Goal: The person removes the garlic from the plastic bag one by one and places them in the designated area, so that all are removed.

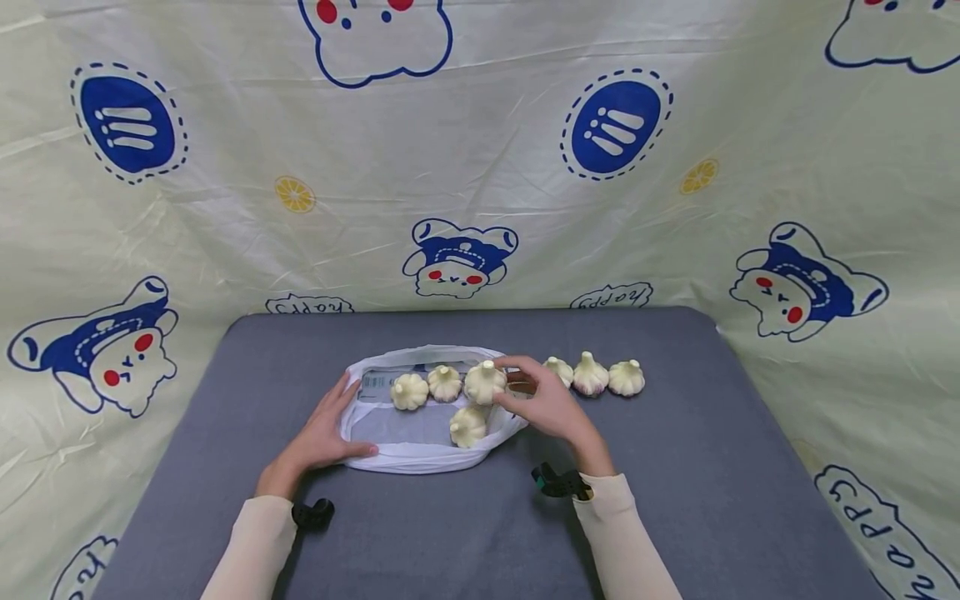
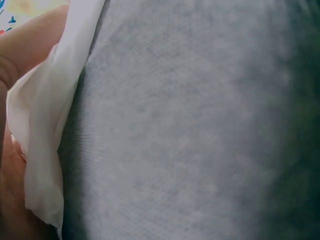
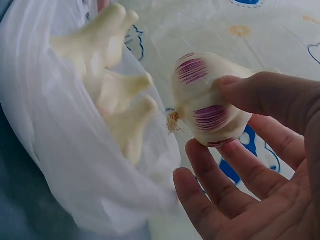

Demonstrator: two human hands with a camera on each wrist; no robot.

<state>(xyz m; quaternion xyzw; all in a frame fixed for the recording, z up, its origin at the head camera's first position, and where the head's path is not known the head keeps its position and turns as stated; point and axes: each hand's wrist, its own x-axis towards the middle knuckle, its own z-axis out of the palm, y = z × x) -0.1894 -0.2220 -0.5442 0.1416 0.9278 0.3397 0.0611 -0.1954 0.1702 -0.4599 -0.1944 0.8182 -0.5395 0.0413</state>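
Note:
A white plastic bag (image 1: 420,461) lies with its mouth spread wide on the table. My left hand (image 1: 324,429) holds its left rim, and the left wrist view shows the white film (image 2: 47,125) between thumb and fingers. Inside the bag sit three garlic bulbs (image 1: 408,392), two at the back and one at the front right. Over the bag's right side, my right hand (image 1: 543,400) pinches another garlic bulb (image 1: 484,382) between thumb and fingers. Purple streaks and a tuft of roots show on this held bulb (image 3: 212,100) in the right wrist view.
Right of the bag, three more garlic bulbs (image 1: 590,375) stand in a row, the nearest partly behind my right hand. A grey cloth covers the table (image 1: 450,533). A printed curtain (image 1: 510,208) hangs along the far edge and both sides.

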